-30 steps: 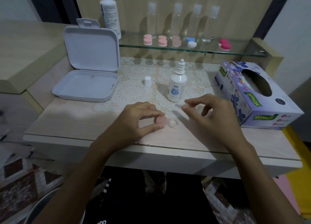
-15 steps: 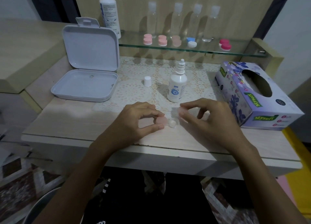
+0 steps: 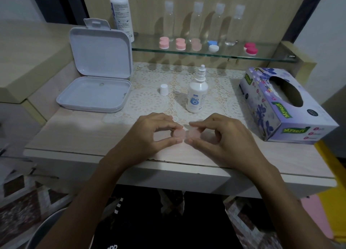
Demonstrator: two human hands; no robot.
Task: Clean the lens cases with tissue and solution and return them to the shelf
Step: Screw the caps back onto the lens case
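Both hands meet over the front part of the counter (image 3: 74,136), just behind its front edge and about midway along it, with a pale pink lens case (image 3: 185,133) held between them. The left hand (image 3: 155,134) pinches the case's left cup between thumb and forefinger, apparently to steady it, while the right hand (image 3: 221,136) pinches the cap on the right cup, a grip that looks like screwing that cap on; the picture is too blurred to tell how far it is seated. The solution bottle (image 3: 196,95) stands uncapped just behind the hands, its small white cap (image 3: 164,89) set aside to its left, presumably so the solution stays ready. The tissue box (image 3: 284,106) sits toward the right edge, within easy reach of the right hand. Other lens cases (image 3: 180,44) are lined up on the glass shelf (image 3: 265,56) along the back, well apart from the hands, where this one probably belongs. An open white box (image 3: 95,91) lies near the left edge.
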